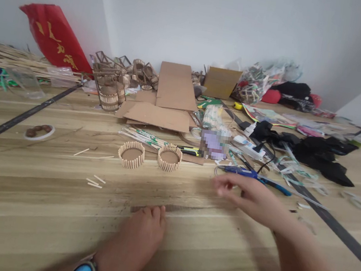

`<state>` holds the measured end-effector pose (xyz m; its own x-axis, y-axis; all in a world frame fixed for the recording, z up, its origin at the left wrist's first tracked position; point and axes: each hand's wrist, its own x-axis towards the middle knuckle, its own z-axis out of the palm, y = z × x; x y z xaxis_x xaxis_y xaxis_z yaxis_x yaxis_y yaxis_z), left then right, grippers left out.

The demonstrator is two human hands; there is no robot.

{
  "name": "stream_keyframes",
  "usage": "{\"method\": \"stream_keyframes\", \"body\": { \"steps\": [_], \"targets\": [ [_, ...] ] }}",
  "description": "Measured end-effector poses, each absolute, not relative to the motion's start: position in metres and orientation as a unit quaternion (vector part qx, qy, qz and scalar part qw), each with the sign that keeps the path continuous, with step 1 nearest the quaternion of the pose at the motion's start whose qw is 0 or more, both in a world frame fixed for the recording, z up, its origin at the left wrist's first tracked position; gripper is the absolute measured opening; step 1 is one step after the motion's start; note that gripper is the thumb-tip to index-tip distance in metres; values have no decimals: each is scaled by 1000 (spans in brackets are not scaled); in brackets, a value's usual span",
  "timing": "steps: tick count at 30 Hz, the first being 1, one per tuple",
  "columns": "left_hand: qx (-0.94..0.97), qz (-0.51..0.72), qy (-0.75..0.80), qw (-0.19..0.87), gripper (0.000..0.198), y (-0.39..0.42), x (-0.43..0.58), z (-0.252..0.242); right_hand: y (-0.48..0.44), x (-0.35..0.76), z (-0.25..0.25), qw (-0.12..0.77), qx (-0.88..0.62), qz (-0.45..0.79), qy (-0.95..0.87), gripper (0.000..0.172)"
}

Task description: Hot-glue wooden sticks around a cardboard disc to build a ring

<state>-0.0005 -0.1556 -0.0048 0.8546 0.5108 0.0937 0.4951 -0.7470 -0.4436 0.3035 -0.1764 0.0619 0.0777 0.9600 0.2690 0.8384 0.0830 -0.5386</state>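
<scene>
My left hand (140, 233) lies palm down on the wooden floor (54, 207), fingers together and flat, a watch on its wrist. My right hand (242, 194) reaches forward, blurred by motion, its fingers loosely curled near blue-handled scissors (256, 176). I cannot see anything in it. Two small round stick baskets (131, 154) (169, 157) stand side by side ahead of my left hand.
Loose short sticks (95, 181) lie left of the baskets. Cardboard sheets (164, 106), several stick models (111, 89), a cardboard box (220, 82), a power strip (249, 148), black cloth (320, 156) and paper scraps fill the back. A red bag (54, 37) leans on the wall.
</scene>
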Motion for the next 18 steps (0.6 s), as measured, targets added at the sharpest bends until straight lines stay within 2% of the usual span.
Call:
{"method": "stream_keyframes", "body": {
  "steps": [3, 7, 13, 18],
  "targets": [
    [-932, 13, -275, 235, 42, -156, 1, -6, -149, 303, 47, 190, -747, 62, -635, 23],
    [-930, 1, -286, 231, 41, -157, 1, -6, -135, 302, 34, 150, -789, 33, -595, 18],
    [-932, -4, -279, 232, 41, -157, 0, -3, -135, 309, 52, 234, -774, 107, -578, 15],
    [-930, -15, -279, 238, 41, -157, 0, 0, -130, 301, 73, 363, -705, 243, -559, 27]
  ]
}}
